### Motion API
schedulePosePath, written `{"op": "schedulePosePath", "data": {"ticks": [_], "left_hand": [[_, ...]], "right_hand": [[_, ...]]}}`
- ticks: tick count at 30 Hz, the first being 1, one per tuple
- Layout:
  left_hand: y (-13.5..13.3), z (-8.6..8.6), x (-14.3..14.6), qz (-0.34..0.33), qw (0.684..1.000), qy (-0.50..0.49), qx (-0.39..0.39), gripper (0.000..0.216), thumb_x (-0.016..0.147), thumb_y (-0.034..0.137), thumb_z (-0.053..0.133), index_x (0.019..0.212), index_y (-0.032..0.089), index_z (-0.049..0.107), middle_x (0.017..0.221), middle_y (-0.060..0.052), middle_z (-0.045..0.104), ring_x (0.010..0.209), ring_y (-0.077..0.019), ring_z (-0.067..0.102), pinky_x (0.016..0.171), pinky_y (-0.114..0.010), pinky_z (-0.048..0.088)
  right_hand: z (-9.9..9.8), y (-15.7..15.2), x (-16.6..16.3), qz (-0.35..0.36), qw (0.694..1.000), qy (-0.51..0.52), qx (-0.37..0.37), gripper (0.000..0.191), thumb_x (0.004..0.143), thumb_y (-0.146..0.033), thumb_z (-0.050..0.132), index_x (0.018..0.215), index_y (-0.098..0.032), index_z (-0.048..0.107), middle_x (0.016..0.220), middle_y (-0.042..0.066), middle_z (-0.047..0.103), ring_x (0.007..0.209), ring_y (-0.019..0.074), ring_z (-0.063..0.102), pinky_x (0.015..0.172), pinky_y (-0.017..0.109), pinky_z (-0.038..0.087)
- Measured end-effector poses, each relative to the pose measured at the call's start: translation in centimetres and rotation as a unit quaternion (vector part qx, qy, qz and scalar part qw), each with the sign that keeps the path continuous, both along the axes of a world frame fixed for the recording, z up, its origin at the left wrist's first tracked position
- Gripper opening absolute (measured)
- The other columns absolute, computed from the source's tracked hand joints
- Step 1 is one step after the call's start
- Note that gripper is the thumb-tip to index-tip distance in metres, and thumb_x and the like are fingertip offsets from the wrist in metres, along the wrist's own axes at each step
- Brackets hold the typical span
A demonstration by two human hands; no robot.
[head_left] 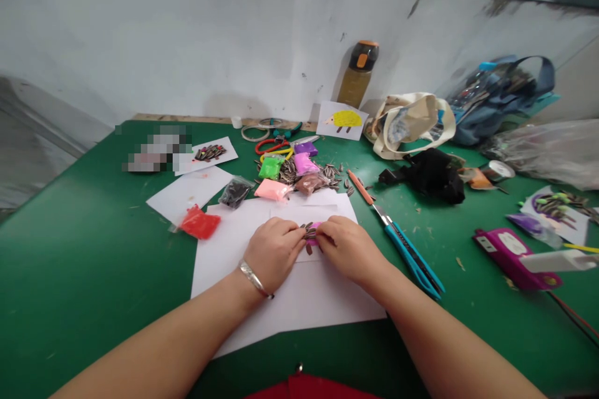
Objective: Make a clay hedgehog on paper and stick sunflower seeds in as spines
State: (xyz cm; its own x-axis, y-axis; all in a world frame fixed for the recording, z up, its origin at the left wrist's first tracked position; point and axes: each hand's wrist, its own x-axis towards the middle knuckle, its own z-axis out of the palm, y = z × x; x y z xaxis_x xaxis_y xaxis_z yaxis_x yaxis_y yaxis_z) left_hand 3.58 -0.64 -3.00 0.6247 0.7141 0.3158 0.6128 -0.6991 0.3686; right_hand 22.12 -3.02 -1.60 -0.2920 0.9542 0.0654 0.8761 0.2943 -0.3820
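A small white card (285, 214) lies on larger white sheets (262, 318). On the card, striped sunflower seeds (309, 232) are set on a patch of pink clay (316, 225), with a short brown clay piece (309, 250) below. My left hand (274, 252), with a silver bangle at the wrist, lies on the card, its closed fingertips touching the seeds' left side. From the right, my right hand (349, 246) holds thumb and fingers pinched at the edge of the seeds and clay. Whatever sits between the fingertips of either hand is hidden.
Behind the card are bagged clays, including a red pack (200, 222) and a green pack (271, 167), by a seed pile (330, 171). A teal utility knife (412, 255) lies right. Further off stand a bottle (358, 75), a cloth bag (407, 124) and a purple glue gun (512, 259).
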Motion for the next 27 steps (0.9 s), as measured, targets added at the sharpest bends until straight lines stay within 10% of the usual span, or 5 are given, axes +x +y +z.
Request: {"op": "schedulePosePath", "data": {"ticks": [27], "left_hand": [[0.05,0.23,0.03,0.0,1.0,0.015,-0.016,0.021,0.093,0.025,0.046,0.099,0.017,0.065,0.09,-0.007,0.065,0.085,-0.0196,0.057,0.08,-0.037,0.046]], "right_hand": [[-0.26,0.28,0.01,0.01,0.999,0.044,0.001,0.017,0.089,-0.018,0.052,0.077,-0.018,0.064,0.077,0.002,0.056,0.079,0.0148,0.052,0.071,0.025,0.036]]}}
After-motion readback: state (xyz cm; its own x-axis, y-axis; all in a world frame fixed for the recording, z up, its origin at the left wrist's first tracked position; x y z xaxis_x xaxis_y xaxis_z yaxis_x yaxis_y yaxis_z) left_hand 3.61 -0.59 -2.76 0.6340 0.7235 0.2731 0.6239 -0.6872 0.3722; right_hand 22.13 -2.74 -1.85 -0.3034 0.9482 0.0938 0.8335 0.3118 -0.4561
